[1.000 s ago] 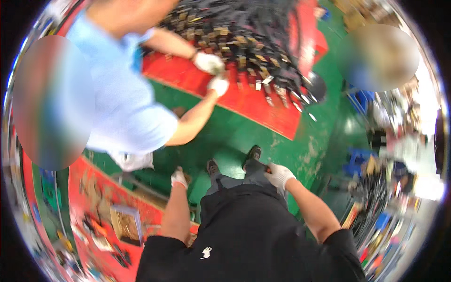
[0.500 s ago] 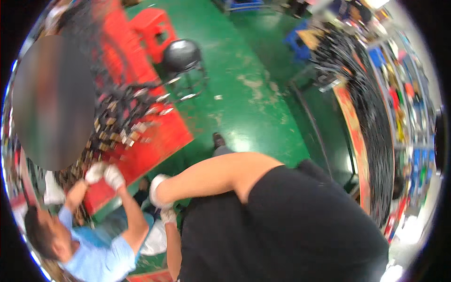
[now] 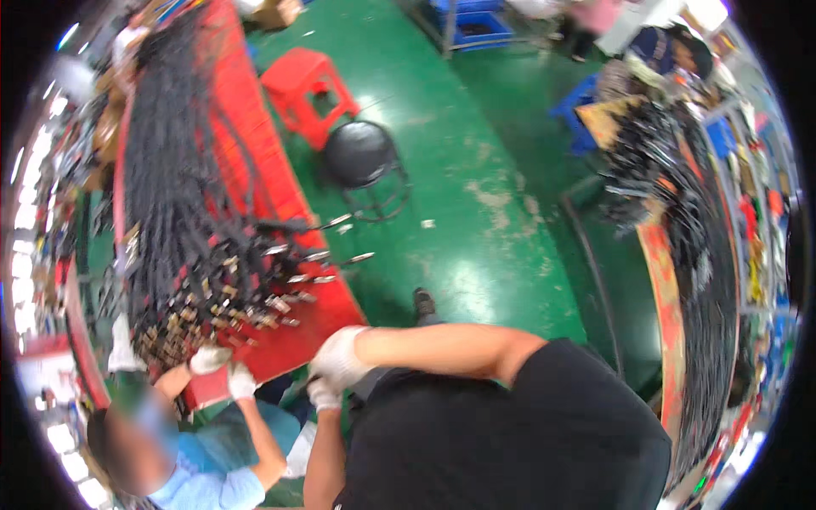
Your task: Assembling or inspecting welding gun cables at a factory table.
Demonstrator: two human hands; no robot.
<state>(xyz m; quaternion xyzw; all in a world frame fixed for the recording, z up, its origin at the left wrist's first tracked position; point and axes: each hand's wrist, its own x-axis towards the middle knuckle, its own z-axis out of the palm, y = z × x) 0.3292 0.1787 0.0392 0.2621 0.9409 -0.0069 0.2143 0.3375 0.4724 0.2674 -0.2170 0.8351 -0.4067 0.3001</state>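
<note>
The gloved right hand (image 3: 340, 359) and left hand (image 3: 325, 394) are close together beside the red worktop (image 3: 285, 344), on which long black strips (image 3: 174, 170) with shiny ends lie, and I cannot tell if the grip of each hand is clenched or released.

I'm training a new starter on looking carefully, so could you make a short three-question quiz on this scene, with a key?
1. Multiple choice: what colour is the floor under the round black stool?
A) grey
B) green
C) yellow

2. True or false: the wearer's right hand and left hand are both bare.

3. Fill in the blank: the long black strips nearest the co-worker in a light blue shirt lie on a ___ table.

Key:
1. B, green.
2. False; both wear white gloves.
3. Red.
</note>
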